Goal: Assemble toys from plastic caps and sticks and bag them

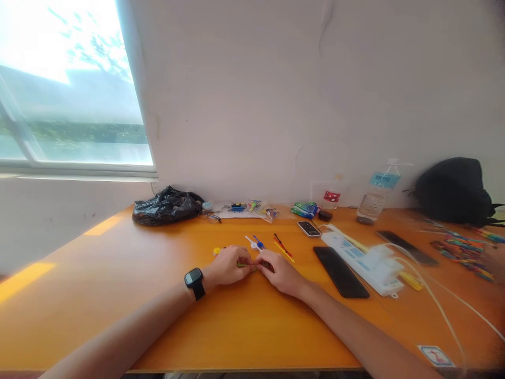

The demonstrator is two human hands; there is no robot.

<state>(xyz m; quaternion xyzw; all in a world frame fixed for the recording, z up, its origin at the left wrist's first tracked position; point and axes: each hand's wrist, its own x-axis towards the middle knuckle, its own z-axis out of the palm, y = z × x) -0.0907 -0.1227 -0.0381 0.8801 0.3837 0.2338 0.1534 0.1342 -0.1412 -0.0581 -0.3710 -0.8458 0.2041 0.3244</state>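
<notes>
My left hand (232, 264), with a black watch (194, 282) on its wrist, is closed in a pinch on a thin green plastic piece (241, 265). Fingertip to fingertip with it, my right hand (281, 271) is also closed, pinching at the same small piece, which the fingers mostly hide. Just beyond the hands lie a white stick (250, 241), a blue piece (259, 242), and red and yellow sticks (284, 249). A small yellow part (216, 251) shows beside the left knuckles.
To the right are a black phone (341, 272), a white power strip (361, 260) with cables, a water bottle (374, 196) and a pile of colourful sticks (463, 251). A black plastic bag (168, 206) and a bag of small parts (256, 209) lie along the wall.
</notes>
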